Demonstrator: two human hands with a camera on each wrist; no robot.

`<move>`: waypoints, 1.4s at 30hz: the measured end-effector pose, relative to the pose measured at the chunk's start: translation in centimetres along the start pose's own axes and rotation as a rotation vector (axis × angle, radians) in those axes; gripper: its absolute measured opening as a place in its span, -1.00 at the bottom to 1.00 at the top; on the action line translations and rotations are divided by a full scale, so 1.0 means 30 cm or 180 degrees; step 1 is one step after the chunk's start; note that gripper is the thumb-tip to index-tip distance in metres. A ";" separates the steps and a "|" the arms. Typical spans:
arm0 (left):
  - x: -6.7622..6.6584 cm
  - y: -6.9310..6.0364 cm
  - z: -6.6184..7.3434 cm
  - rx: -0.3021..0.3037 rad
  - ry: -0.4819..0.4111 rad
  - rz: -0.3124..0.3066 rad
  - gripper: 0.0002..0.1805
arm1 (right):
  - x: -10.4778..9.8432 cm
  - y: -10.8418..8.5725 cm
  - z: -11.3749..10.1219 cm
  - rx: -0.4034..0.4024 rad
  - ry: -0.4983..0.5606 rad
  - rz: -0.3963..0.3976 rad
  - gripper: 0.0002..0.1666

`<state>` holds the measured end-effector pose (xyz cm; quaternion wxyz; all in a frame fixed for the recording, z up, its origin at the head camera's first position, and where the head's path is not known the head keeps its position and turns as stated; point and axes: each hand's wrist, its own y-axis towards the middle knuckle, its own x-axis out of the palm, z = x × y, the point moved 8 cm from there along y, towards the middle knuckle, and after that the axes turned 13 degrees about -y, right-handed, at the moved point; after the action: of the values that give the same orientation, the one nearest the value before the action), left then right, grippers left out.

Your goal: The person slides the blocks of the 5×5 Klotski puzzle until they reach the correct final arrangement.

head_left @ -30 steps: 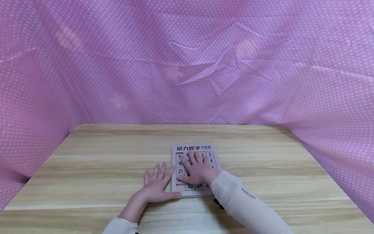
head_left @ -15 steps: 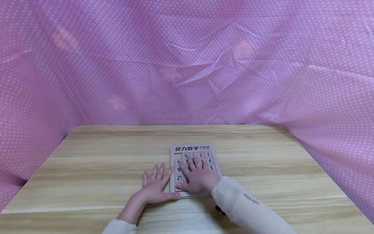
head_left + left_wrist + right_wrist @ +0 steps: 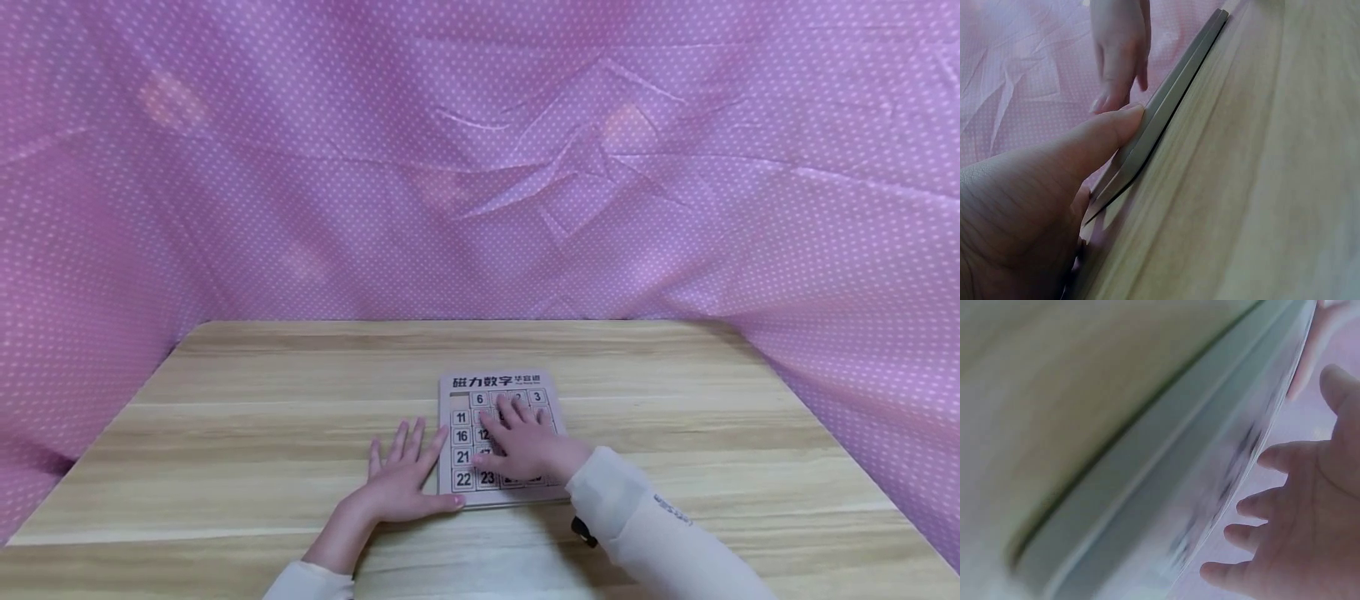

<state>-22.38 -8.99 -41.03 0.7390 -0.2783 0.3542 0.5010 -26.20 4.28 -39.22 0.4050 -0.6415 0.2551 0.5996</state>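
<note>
A number sliding puzzle (image 3: pixel 517 498) lies flat on the table, with Chinese lettering along its top. Its top-left slot (image 3: pixel 460 401) is vacant, and the tiles 11, 16, 21 and 22 (image 3: pixel 463 479) run down the left column. My left hand (image 3: pixel 397 490) lies spread at the lower-left corner. In the left wrist view its thumb (image 3: pixel 1116 128) rests on the puzzle's edge. My right hand (image 3: pixel 528 447) is over the tiles with fingers spread, hiding the middle ones. The right wrist view shows its fingers straight; contact with the tiles is unclear.
The wood-grain table (image 3: pixel 225 433) extends around the puzzle on all sides. Pink dotted cloth (image 3: pixel 480 167) hangs behind it and along both sides. Light sleeves (image 3: pixel 652 525) cover the forearms.
The left-column tiles have slid down, so the gap now sits at the top left instead of the lower left. My right hand then shifted right. My left hand stayed put.
</note>
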 end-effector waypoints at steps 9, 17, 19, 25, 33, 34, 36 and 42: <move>0.003 -0.001 0.002 0.0009 -0.0027 0.0021 0.06 | 0.031 -0.046 0.153 0.0327 0.0176 0.0029 -0.10; 0.008 -0.005 0.010 0.0001 -0.0043 0.0022 0.06 | 0.028 -0.058 0.154 0.0299 0.0152 0.0012 -0.06; 0.011 -0.006 0.011 -0.0021 -0.0031 0.0020 0.07 | 0.028 -0.057 0.150 0.0289 0.0115 0.0023 -0.05; 0.016 -0.009 0.014 -0.0042 0.0005 0.0033 0.07 | 0.023 -0.050 0.134 0.0271 0.0057 0.0073 -0.07; 0.019 -0.011 0.015 -0.0041 -0.0006 0.0046 0.06 | 0.019 -0.024 0.092 0.0167 0.0089 0.0023 -0.04; 0.019 -0.011 0.015 -0.0037 -0.0007 0.0044 0.06 | 0.019 -0.021 0.090 0.0158 0.0097 0.0019 -0.04; 0.019 -0.011 0.015 -0.0037 -0.0006 0.0046 0.06 | 0.018 -0.019 0.087 0.0156 0.0105 0.0018 -0.04; 0.018 -0.012 0.016 -0.0059 0.0001 0.0048 0.07 | 0.018 -0.038 0.095 0.0118 0.0150 0.0040 -0.04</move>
<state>-21.79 -8.45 -41.16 0.7326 -0.2825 0.3518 0.5097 -26.79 7.33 -39.38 0.4069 -0.6461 0.2797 0.5821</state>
